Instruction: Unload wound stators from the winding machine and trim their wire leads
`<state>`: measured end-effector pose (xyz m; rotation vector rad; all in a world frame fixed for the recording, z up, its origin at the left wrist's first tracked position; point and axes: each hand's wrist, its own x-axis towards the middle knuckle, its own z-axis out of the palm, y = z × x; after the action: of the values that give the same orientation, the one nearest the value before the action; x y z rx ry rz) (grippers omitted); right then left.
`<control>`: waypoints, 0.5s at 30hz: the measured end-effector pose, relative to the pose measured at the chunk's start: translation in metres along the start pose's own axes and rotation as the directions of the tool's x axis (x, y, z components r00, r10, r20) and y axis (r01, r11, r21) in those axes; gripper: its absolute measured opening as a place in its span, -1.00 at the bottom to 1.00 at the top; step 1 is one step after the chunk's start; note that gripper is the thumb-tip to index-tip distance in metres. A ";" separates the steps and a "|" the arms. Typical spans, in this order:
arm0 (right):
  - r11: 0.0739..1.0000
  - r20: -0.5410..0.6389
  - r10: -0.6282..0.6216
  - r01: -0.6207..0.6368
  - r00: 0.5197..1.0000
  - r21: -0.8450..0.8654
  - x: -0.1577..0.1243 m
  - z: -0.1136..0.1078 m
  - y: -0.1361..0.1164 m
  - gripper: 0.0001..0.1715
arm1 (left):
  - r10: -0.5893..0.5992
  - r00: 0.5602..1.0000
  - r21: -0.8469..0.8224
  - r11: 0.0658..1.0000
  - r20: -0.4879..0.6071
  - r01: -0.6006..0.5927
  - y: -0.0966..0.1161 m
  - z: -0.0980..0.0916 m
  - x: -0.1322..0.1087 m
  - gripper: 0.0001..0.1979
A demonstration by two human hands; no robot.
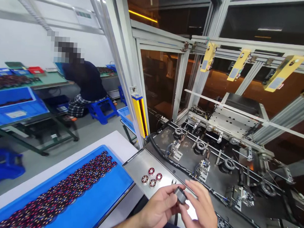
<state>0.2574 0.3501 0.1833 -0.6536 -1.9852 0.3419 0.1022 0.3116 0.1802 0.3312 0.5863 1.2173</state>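
Observation:
A small dark grey cylindrical metal part (180, 195) is between my two hands at the lower middle. My left hand (159, 208) pinches it between thumb and fingers from the left. From the right, the fingertips of my right hand (200, 211) close around its other side. Just beyond my hands, several small round motor stators with red and copper windings (151, 171) lie on a bare metal plate (136, 162). Two dark pointed tips (174, 182) of a tool show behind my left fingers; the rest of it is hidden.
A blue tray (107, 196) at left holds rows of similar wound parts. A machine bed (166, 138) with ring fixtures stands at right, inside an aluminium frame (117, 40) with a yellow sensor bar (141, 117). Another person (83, 79) sits at a back-left bench.

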 end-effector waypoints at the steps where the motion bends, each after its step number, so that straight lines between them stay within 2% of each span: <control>1: 1.000 0.000 -0.014 0.014 1.000 -0.011 -0.001 0.000 0.001 -0.29 | 0.012 1.000 -0.018 1.000 0.003 -0.012 -0.001 -0.001 0.001 -0.52; 4: 0.998 0.036 -0.025 0.026 0.999 -0.050 -0.001 -0.004 0.004 -0.29 | 0.082 0.994 0.036 0.996 0.070 -0.085 0.001 -0.001 0.003 -0.56; 6: 0.997 0.061 -0.045 0.049 0.997 -0.065 0.001 -0.009 0.005 -0.36 | 0.173 0.972 0.135 0.971 0.156 -0.195 0.007 0.002 0.003 -0.65; 8: 0.991 0.065 -0.105 0.110 0.992 -0.071 0.006 -0.015 0.006 -0.48 | 0.283 0.930 0.242 0.910 0.233 -0.338 0.015 0.005 0.001 -0.69; 11: 0.979 0.034 -0.188 0.191 0.982 -0.078 0.015 -0.022 0.005 -0.67 | 0.406 0.860 0.415 0.756 0.309 -0.506 0.026 0.010 -0.004 -0.71; 13: 0.974 0.026 -0.207 0.209 0.978 -0.092 0.018 -0.025 0.006 -0.72 | 0.454 0.825 0.502 0.655 0.336 -0.565 0.029 0.013 -0.006 -0.72; 15: 0.967 0.038 -0.222 0.225 0.974 -0.117 0.018 -0.025 0.006 -0.73 | 0.471 0.820 0.517 0.637 0.325 -0.571 0.028 0.015 -0.008 -0.73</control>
<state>0.2744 0.3646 0.2055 -0.4948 -2.0913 0.0938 0.0873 0.3142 0.2092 1.2083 0.7561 1.5226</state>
